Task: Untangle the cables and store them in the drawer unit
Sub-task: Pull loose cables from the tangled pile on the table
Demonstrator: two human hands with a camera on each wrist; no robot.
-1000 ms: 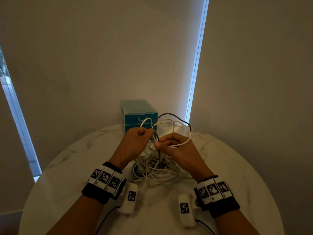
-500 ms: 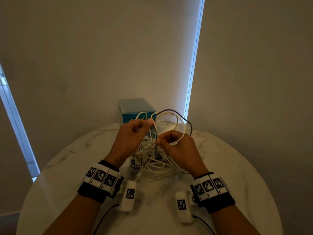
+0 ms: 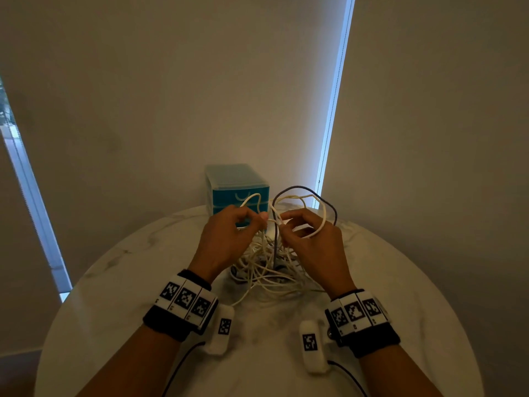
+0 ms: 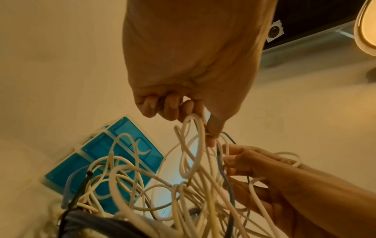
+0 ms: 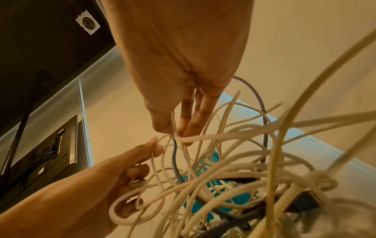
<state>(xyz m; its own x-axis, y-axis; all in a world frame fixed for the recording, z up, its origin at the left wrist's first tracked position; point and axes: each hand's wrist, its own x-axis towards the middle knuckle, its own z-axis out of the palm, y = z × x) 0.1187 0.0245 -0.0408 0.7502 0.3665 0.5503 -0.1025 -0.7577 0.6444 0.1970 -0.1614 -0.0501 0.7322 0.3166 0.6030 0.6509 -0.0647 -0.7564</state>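
Note:
A tangle of white cables (image 3: pixel 266 265) with a dark cable (image 3: pixel 332 209) through it is partly lifted off the round marble table (image 3: pixel 120 282). My left hand (image 3: pixel 229 236) pinches a white cable loop (image 4: pixel 191 145) between thumb and fingers. My right hand (image 3: pixel 309 239) pinches white strands (image 5: pixel 183 138) close beside it, with another white loop around its fingers. The blue drawer unit (image 3: pixel 237 187) stands just behind the hands, its drawers closed. Loops rise in front of it.
The table stands in a corner between two pale walls, with bright window slits at left (image 3: pixel 34 202) and behind the drawer unit (image 3: pixel 332 110). Bare tabletop lies to the left, right and front of the cable pile.
Both hands have lifted the cable loops higher and a little further from me, toward the drawer unit. More of the tangle hangs stretched below the fingers.

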